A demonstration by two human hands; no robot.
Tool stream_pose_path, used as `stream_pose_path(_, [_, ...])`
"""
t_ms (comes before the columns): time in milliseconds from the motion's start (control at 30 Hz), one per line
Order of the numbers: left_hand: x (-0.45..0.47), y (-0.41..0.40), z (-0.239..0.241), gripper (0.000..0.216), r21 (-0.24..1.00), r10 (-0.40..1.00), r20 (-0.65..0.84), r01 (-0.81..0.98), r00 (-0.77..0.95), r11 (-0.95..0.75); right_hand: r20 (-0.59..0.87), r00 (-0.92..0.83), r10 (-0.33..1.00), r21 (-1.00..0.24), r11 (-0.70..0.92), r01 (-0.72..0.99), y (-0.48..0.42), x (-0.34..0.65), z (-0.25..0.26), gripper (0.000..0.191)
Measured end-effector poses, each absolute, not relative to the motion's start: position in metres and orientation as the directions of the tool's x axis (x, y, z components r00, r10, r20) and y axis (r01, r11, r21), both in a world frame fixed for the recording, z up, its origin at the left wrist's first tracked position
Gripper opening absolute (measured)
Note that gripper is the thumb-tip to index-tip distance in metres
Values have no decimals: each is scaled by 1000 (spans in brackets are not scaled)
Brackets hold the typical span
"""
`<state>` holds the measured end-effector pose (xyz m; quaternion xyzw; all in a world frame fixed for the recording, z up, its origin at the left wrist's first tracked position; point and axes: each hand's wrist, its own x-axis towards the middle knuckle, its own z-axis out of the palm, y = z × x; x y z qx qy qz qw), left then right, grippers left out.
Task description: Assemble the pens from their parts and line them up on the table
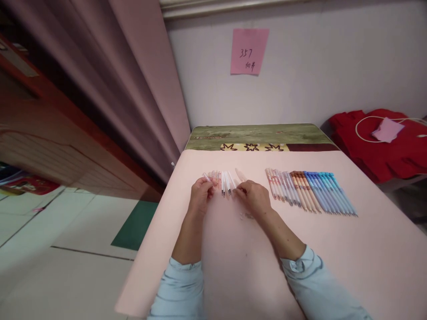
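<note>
Both my hands rest on a pale pink table [350,253]. My left hand [199,195] is curled, its fingertips pinching a thin clear pen part. My right hand [254,198] is also curled, its fingers closed beside a small cluster of white pen refills [227,181] lying between the two hands. What the right fingers hold is too small to name. Just below my right hand lie a few tiny pale bits [245,216]. To the right, a row of several assembled pens [308,190] lies side by side, running from pink through brown to blue.
A green patterned cloth [256,133] covers the table's far end against a white wall with a pink note [248,51]. Red fabric with a white cable [380,138] lies at the right. A curtain [126,89] and tiled floor [50,249] are at the left.
</note>
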<state>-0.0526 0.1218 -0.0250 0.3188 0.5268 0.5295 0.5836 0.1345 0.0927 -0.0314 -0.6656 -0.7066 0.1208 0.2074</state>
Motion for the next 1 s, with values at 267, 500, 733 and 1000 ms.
stream_pose_path(267, [-50, 120, -23, 23, 927, 951, -281, -291, -130, 234, 97, -47, 994, -318, 75, 945, 89, 128, -30, 22])
stream_pose_path(500, [-51, 123, -31, 24, 933, 957, -254, -298, -141, 204, 90, -11, 996, -274, 35, 961, 88, 125, -30, 24])
stream_pose_path(733, [-49, 123, -30, 20, 918, 964, -251, -338, -93, 206, 90, -76, 993, -270, 98, 958, 89, 129, -32, 34])
stream_pose_path(1000, [-47, 120, -25, 17, 918, 966, -252, -328, -48, 223, 61, -53, 997, -265, 67, 962, 90, 129, -28, 31])
